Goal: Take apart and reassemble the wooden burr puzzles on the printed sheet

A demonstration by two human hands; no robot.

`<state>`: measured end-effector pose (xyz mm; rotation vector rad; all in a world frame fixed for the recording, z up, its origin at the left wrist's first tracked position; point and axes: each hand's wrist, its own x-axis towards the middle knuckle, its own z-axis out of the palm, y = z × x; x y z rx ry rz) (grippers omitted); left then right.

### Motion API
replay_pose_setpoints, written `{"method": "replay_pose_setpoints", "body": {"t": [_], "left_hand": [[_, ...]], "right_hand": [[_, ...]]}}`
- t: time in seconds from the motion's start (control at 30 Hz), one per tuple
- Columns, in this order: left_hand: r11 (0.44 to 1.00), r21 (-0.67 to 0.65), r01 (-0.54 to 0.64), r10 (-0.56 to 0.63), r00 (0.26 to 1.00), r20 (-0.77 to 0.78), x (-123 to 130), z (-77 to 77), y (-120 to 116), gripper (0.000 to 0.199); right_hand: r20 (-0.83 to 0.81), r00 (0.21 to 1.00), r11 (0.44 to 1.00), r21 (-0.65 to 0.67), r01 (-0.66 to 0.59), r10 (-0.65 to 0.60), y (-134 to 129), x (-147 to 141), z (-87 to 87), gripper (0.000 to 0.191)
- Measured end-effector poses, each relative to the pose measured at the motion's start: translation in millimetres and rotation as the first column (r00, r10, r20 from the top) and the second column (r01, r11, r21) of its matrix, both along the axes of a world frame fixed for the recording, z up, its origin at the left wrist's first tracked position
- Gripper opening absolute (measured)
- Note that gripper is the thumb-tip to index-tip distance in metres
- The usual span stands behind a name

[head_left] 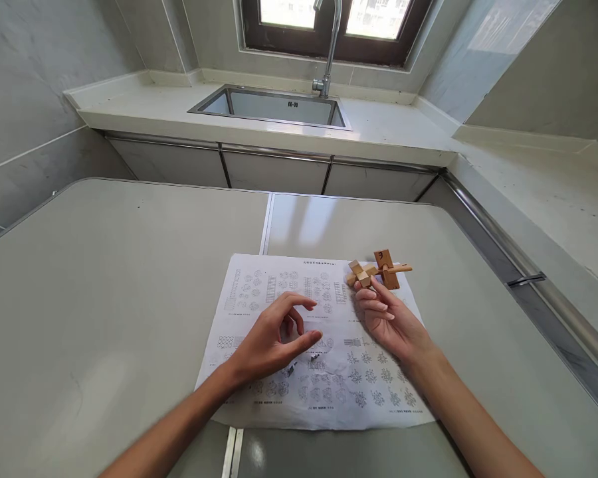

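Over the right part of a printed paper sheet (329, 411), my right hand (391, 318) is closed on a small wooden burr puzzle (361, 273), gripping it between thumb and fingers. Just behind it is another wooden piece (389, 269), a flat plate with a dark mark and a round peg through it; whether the two touch I cannot tell. My left hand (282, 335) hovers above the middle of the sheet, thumb and fingers apart with nothing between them. Rows of small assembly drawings cover the paper, and dark torn spots show near my left thumb.
The sheet lies across the seam (266, 226) of a pale tabletop (129, 299). Beyond the table's far edge runs a white counter (379, 119) with a steel sink (284, 106) and a faucet (323, 83). A counter with a metal rail (498, 239) borders the right side.
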<state>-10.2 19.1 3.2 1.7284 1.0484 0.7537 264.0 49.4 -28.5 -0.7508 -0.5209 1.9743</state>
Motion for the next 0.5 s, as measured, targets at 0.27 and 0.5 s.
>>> {"method": "replay_pose_setpoints", "body": {"t": [0.27, 0.5], "left_hand": [[1.0, -0.026, 0.009, -0.009, 1.0, -0.006, -0.5, 0.7, 0.9, 0.035], [0.999, -0.042, 0.031, -0.032, 0.999, -0.03, 1.4, -0.1, 1.4, 0.024]], "right_hand": [[0.013, 1.0, 0.992, -0.126, 0.013, -0.011, -10.1, -19.4, 6.2, 0.029], [0.396, 0.905, 0.962, 0.15, -0.228, 0.153, -26.8, -41.2, 9.3, 0.028]]}}
